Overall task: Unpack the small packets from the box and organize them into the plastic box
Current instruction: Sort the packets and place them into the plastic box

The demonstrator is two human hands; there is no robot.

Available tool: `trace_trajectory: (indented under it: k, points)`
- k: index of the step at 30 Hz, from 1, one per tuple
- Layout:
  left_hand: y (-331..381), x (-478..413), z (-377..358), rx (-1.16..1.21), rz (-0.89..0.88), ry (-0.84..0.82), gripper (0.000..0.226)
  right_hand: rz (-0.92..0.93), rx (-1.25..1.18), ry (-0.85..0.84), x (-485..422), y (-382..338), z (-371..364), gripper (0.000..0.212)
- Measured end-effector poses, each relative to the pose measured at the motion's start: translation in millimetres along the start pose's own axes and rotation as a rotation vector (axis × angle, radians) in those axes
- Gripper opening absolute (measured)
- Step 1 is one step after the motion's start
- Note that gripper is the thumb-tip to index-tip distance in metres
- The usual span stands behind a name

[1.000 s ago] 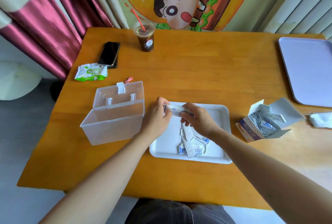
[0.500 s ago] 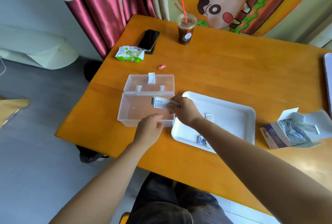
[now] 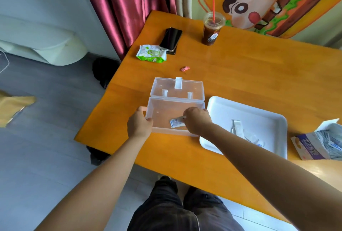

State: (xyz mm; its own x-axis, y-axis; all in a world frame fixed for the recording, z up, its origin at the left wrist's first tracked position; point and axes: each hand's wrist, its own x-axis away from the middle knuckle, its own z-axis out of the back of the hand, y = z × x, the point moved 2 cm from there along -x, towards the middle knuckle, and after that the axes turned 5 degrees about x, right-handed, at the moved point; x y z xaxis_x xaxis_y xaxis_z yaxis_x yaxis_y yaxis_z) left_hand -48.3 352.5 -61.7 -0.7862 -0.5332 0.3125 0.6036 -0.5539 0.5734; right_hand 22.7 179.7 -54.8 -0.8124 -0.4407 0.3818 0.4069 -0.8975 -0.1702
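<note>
A clear plastic box (image 3: 162,108) stands open on the orange table, its lid (image 3: 177,88) folded back. My left hand (image 3: 139,124) grips the box's near left corner. My right hand (image 3: 197,121) reaches inside the box and holds a small stack of white packets (image 3: 176,123) low against the box floor. To the right, a white foam tray (image 3: 259,117) holds a few more loose packets (image 3: 238,129). At the far right the opened cardboard box (image 3: 311,147) lies on its side, with several packets showing inside.
At the back of the table stand an iced drink cup with a red straw (image 3: 211,30), a black phone (image 3: 170,39), a green and white wipes pack (image 3: 150,54) and a small pink wrapper (image 3: 185,68). The table's left edge runs close to the plastic box.
My right hand has carried the packets from above the tray leftward and down into the plastic box. My left hand has moved from the packets to the box's corner. The view has swung left.
</note>
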Motion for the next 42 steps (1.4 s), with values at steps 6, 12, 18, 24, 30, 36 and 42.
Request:
trace_trajectory:
  k: [6,12,18,24,30,36,42]
  points:
    - [-15,-9,5,0.145,0.004,-0.1,0.025,-0.051,-0.147,-0.199,-33,-34,-29,0.036]
    - [-26,-14,4,0.222,-0.028,-0.157,0.024,-0.059,-0.151,-0.372,-52,-58,-49,0.039]
    - [-29,-16,5,0.229,-0.053,-0.195,0.025,-0.172,-0.278,-0.246,-55,-48,-45,0.053]
    - [-30,-16,3,0.249,-0.048,-0.221,0.026,-0.242,-0.243,-0.382,-51,-36,-49,0.029]
    - [-31,-15,4,0.26,-0.045,-0.228,0.028,-0.175,-0.246,-0.345,-52,-38,-46,0.03]
    - [-33,-12,3,0.287,-0.04,-0.221,0.027,-0.013,-0.268,-0.257,-49,-46,-53,0.027]
    - [-34,-10,3,0.319,-0.023,-0.216,0.027,0.111,-0.353,-0.299,-47,-54,-54,0.028]
